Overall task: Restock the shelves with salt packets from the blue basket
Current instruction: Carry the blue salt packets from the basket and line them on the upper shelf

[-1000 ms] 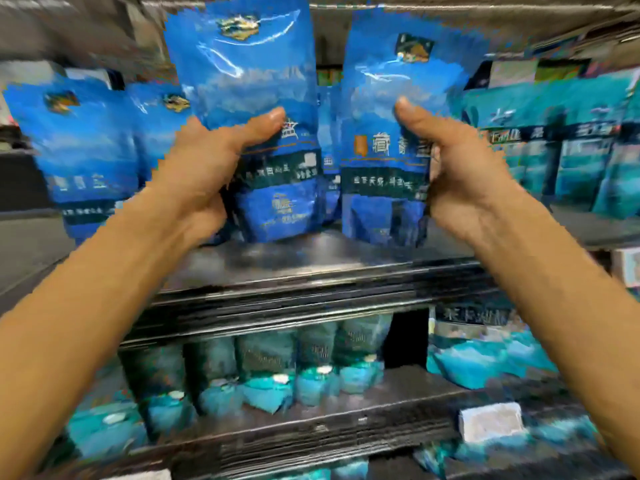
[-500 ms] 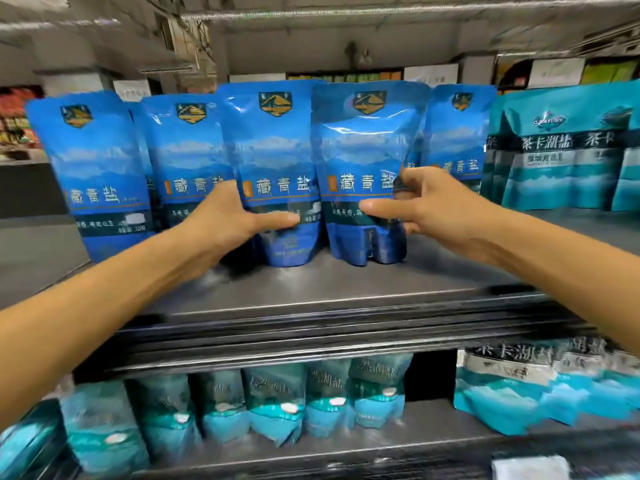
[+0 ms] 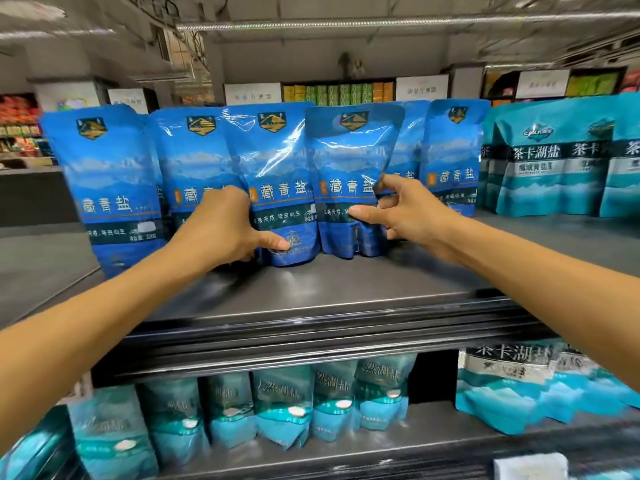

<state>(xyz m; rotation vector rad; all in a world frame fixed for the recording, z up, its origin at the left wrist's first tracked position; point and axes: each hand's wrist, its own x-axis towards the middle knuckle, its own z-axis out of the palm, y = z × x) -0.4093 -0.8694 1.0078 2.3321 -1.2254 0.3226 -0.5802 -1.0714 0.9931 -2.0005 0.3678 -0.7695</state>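
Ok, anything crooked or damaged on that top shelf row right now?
Slightly. The packet in the right hand leans left, its top corner overlapping the packet the left hand steadies. The top shelf shows nothing spilled or torn; the teal packets stand upright.

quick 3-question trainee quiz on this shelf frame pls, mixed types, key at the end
1. True or false: both packets being handled stand on the top shelf.
2. The left hand grips which packet? A) a teal packet B) the dark blue packet left of centre C) none
3. Fill in: the packets right of the dark blue row are ____ in colour.

Key: 1 true. 2 B. 3 teal; see the teal packets. The right hand pinches the dark blue packet right of centre.
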